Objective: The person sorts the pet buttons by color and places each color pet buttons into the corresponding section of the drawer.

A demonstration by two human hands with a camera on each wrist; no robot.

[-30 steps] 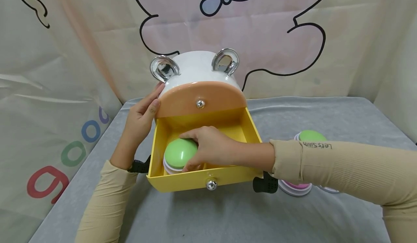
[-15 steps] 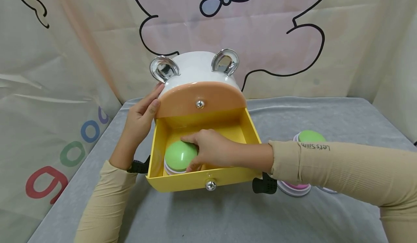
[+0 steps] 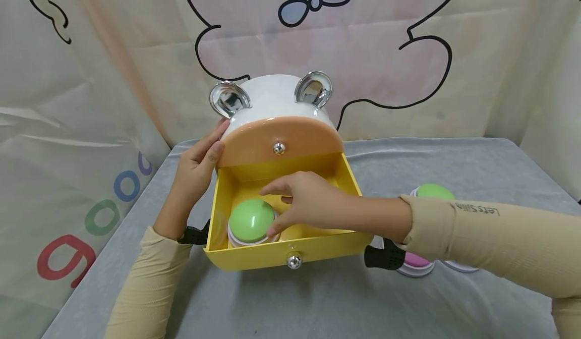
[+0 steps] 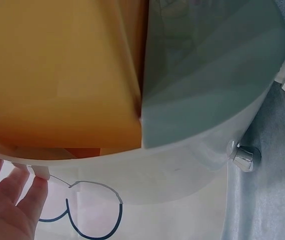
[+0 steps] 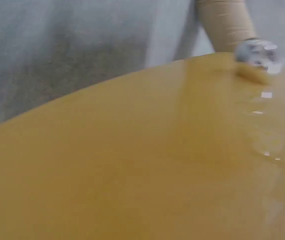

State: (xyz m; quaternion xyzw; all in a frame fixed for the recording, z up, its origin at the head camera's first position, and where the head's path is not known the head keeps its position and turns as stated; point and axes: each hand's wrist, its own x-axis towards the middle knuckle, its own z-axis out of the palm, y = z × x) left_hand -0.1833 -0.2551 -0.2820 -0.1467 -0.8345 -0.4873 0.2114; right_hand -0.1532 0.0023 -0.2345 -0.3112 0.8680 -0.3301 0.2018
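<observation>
A white rounded storage box with two silver ears stands on the table, its orange upper drawer closed. Its yellow lower drawer is pulled well out. Inside, at the front left corner, sits a round container with a green domed top and a pale base. My right hand hovers over the drawer beside this container, thumb and fingers spread, holding nothing; the thumb tip is close to its right edge. My left hand rests against the box's left side; its fingers touch the wall in the left wrist view.
To the right on the grey cloth stand more round containers: one with a green top, one with a pink top, partly hidden by the right sleeve. A silver knob sticks out from the yellow drawer's front. A printed curtain hangs behind.
My right hand has let go of the green-topped container and shifted right and slightly up. The container stays in the drawer's front left corner. My left hand has kept its place.
</observation>
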